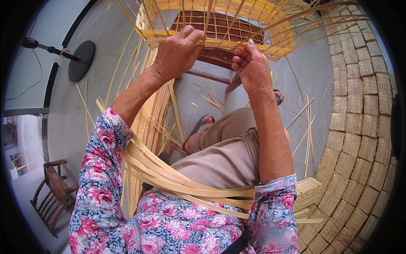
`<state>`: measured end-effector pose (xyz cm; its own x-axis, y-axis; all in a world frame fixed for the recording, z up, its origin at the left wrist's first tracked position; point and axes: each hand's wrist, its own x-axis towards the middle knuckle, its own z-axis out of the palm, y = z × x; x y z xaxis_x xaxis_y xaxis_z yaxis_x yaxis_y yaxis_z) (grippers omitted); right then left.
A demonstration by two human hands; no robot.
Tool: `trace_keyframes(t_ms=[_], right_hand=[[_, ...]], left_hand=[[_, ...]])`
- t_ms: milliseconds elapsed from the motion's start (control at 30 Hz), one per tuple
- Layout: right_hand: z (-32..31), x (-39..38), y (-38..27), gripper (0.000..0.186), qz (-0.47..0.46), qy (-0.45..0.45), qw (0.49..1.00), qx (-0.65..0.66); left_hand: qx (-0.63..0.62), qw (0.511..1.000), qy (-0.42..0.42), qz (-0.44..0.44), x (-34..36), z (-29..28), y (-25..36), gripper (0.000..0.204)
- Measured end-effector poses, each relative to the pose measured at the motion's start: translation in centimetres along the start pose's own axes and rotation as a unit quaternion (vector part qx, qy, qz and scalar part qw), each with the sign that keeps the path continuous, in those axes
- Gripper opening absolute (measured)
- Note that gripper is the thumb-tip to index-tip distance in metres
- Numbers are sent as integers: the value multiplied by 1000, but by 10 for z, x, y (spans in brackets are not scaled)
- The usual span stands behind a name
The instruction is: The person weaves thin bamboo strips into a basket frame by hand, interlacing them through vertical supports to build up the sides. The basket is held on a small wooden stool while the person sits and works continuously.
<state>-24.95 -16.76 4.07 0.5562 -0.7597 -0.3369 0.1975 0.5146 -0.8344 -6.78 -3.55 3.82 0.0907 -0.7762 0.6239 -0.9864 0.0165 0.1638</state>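
Observation:
A half-woven bamboo basket [286,31] with an open lattice lies at the top of the view, its loose upright strips fanning outward. My left hand [179,51] is closed on its near edge, left of the middle, fingers curled over the woven band. My right hand [254,67] is at the same edge farther right, thumb up against the band and fingers curled in, pinching it. Exactly which strip lies between the fingertips is hidden. Under the basket is a dark red wooden stool [215,57]. A bundle of long, pale bamboo strips [186,180] bends across my lap.
More long strips [148,114] stand to the left of my legs. Loose slivers [308,127] litter the grey floor. Stacked woven pieces [351,127] line the right side. At left are a round black stand base [81,61] and a small wooden chair [55,192].

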Motion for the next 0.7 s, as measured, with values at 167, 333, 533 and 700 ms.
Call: trace_keyframes(t_ms=[167, 333, 533, 700], right_hand=[[-1, 1, 1, 30, 2, 4, 1000, 0], [-1, 1, 1, 30, 4, 0, 1000, 4], [1, -2, 0, 28, 2, 3, 1000, 0], [0, -1, -1, 28, 1, -1, 1000, -1]], left_hand=[[-8, 1000, 5, 1, 0, 1, 0, 18], [-14, 1000, 7, -1, 0, 0, 0, 17], [-6, 1000, 2, -7, 0, -1, 1, 17], [-3, 1000, 8, -3, 0, 1, 0, 16]])
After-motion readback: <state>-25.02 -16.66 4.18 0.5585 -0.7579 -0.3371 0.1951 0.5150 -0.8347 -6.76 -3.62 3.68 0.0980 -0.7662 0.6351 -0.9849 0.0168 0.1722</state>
